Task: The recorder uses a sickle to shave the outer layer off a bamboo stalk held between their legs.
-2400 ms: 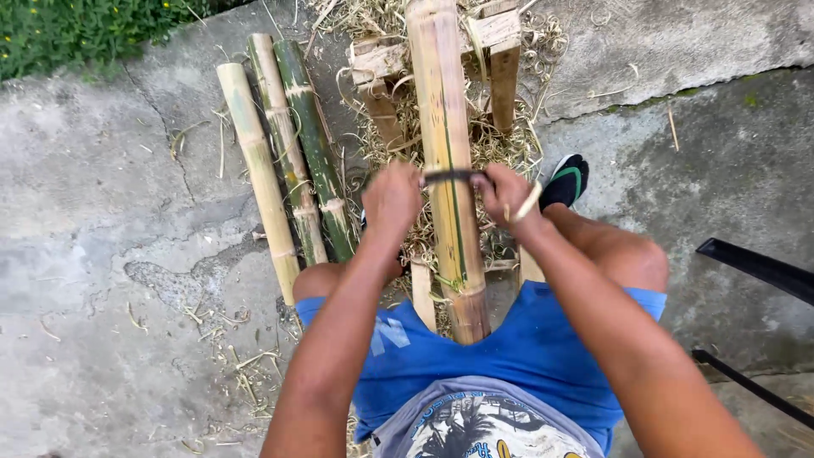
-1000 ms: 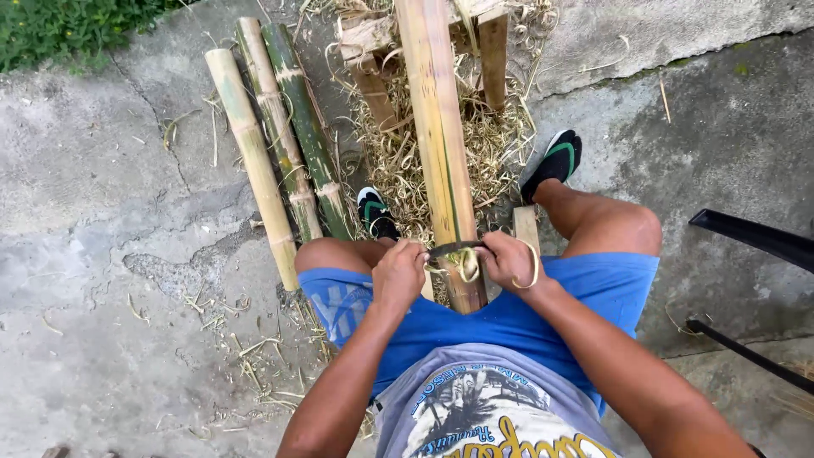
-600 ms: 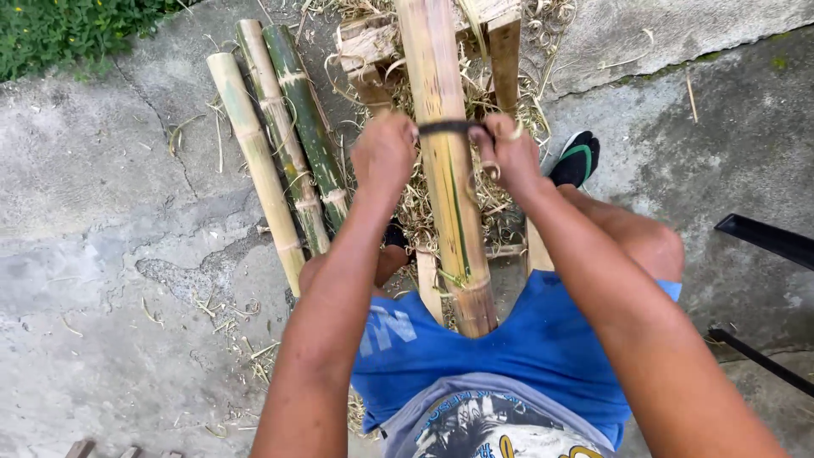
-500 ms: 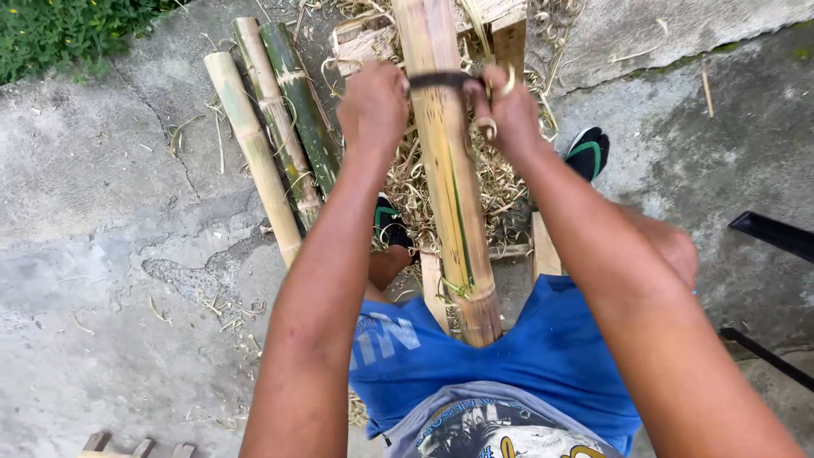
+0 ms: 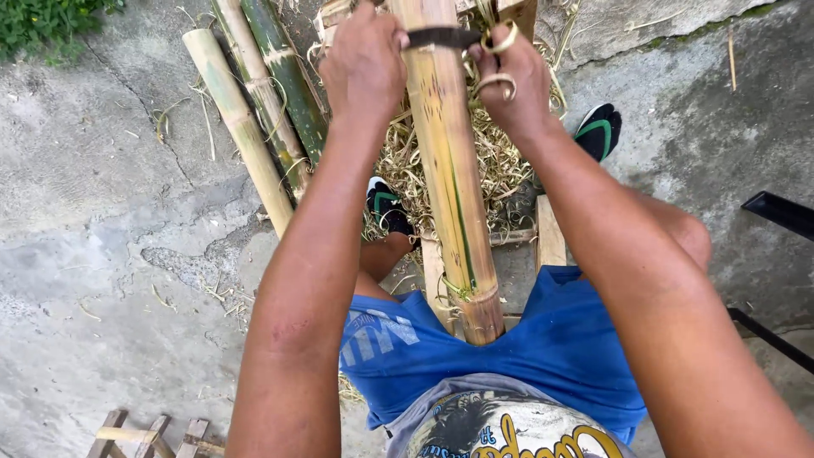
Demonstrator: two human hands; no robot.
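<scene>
Here both hands, left hand (image 5: pixel 365 64) and right hand (image 5: pixel 509 80), closed on the drawknife (image 5: pixel 441 37), scraping the bamboo pole (image 5: pixel 449 187); next pull needs even pressure.

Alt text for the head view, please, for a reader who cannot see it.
Seen from above, a seated person's left hand and right hand grip a dark blade laid across a bamboo pole that runs up from between their knees. More bamboo poles and shavings lie on the concrete ground.

bare concrete (image 5: pixel 102 254) left (open), poles (image 5: pixel 254 110) beside
</scene>
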